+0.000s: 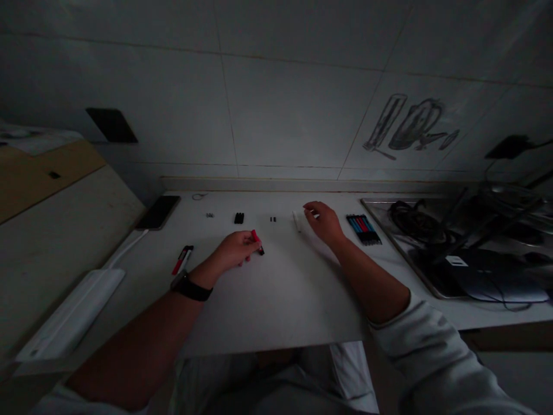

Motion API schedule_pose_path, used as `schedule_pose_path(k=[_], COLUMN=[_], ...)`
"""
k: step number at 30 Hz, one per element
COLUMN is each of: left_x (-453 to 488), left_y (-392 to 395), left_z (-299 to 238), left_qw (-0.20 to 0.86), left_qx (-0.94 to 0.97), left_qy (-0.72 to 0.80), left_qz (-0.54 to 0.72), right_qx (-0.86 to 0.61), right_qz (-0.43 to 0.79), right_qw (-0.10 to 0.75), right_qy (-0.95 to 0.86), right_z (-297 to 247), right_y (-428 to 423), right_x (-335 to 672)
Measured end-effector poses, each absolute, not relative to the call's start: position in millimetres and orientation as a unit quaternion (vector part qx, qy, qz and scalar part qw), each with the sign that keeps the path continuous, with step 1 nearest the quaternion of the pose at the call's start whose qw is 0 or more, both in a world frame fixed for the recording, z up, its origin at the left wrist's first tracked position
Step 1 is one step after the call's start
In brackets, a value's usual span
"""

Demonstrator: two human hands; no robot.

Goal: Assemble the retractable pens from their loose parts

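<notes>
My left hand (237, 249) is closed in a pinch on a small red and black marker part (255, 236), its black end pointing down toward the counter. To the right, my right hand (324, 222) hovers by a slim white marker barrel (296, 221), fingers curled but apart and nothing visible in them. Between the hands, farther back, lie two tiny black pieces (273, 219). A cluster of black caps (239, 218) sits behind my left hand, with small grey bits (209, 215) to its left. Beside my left wrist are red, white and black markers (182, 260).
A row of blue, red and black pens (363, 229) lies right of my right hand. At the far right is a metal sink (415, 253) with cables and dark items. On the left are a phone (158, 212) and a white power strip (73, 311).
</notes>
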State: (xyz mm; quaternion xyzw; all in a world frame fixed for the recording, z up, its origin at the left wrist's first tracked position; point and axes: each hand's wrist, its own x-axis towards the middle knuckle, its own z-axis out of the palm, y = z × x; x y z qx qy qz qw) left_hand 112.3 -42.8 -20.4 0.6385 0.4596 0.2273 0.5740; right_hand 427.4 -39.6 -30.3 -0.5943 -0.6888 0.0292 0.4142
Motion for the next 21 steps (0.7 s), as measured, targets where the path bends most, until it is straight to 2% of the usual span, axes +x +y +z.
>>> schedule_pose_path(k=[4, 12, 21], left_x=[113.7, 113.5, 114.1], left_y=[-42.5, -39.0, -38.5], left_z=[-23.3, -29.4, -28.8], left_qw=[0.584, 0.586, 0.559], left_qx=[0.625, 0.629, 0.649], left_qy=[0.452, 0.46, 0.461], left_qz=[0.252, 0.225, 0.234], right_qx=[-0.663, -0.731, -0.741], right_qz=[0.004, 0.023, 0.011], right_qw=[0.389, 0.245, 0.217], right_qy=[-0.639, -0.637, -0.635], right_z=[-39.2, -59.8, -61.5], right_y=[-26.7, -12.7, -4.8], right_x=[461.9, 476.8, 474.6])
